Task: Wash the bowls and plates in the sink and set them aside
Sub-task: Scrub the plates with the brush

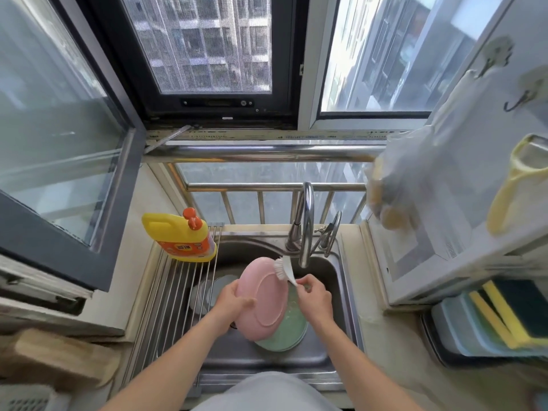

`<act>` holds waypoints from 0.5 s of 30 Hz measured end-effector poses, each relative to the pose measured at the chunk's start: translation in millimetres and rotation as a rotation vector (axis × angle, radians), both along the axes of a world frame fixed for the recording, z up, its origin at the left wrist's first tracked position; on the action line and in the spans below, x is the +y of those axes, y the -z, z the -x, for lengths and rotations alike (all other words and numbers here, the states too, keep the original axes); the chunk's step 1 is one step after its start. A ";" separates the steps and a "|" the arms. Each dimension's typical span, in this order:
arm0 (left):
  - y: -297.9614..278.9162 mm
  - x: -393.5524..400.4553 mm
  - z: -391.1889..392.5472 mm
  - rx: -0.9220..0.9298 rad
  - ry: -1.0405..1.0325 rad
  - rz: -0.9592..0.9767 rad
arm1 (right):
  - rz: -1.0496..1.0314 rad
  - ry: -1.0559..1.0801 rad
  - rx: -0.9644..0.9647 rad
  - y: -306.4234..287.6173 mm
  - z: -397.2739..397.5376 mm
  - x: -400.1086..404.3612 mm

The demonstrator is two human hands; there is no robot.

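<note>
The head view looks down into a steel sink [335,280] below a window. A person's left hand [234,302] grips the near-left edge of a pink plate [262,298], fingers curled onto its underside, holding it tilted on edge over the basin so that the underside faces the viewer, probably so the upper rim can be reached and water can run off. The right hand [314,298] pinches the handle of a white dish brush [283,269], whose bristles touch the plate's far rim, just beside the spout of the tap [305,223]. Whether water is running cannot be told.

Inside the basin, a green plate [289,330] lies flat beneath the pink 1, with what looks like foam on it. To its left, partly under a roll-up drying rack [178,289], sit 2 or more pale dishes [218,287], not clearly seen. A yellow detergent bottle [181,235] stands on the rack's far end, within reach. On the right counter, a tray [450,324] holds yellow sponges [504,315].
</note>
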State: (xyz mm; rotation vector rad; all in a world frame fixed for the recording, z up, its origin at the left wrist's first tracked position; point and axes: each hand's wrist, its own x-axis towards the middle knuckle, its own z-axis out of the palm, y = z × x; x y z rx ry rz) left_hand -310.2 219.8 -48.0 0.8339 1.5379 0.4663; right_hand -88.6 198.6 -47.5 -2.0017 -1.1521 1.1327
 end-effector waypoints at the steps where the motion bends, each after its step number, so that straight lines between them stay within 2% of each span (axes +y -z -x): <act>1: 2.5 0.0 0.7 0.000 -0.004 -0.006 | 0.003 -0.020 0.023 0.2 1.3 0.1; 4: 0.8 -1.2 1.1 0.010 -0.068 -0.019 | -0.008 -0.172 0.105 0.6 10.1 -2.7; 8: 3.2 0.7 3.0 -0.005 -0.046 -0.032 | 0.003 -0.014 0.054 -1.2 6.1 1.0; 12: 5.2 6.4 2.8 -0.017 -0.101 -0.036 | -0.005 -0.147 0.104 2.0 4.6 1.5; 15: 6.9 9.3 3.2 -0.007 -0.072 -0.036 | -0.009 -0.043 0.094 -3.7 6.4 4.0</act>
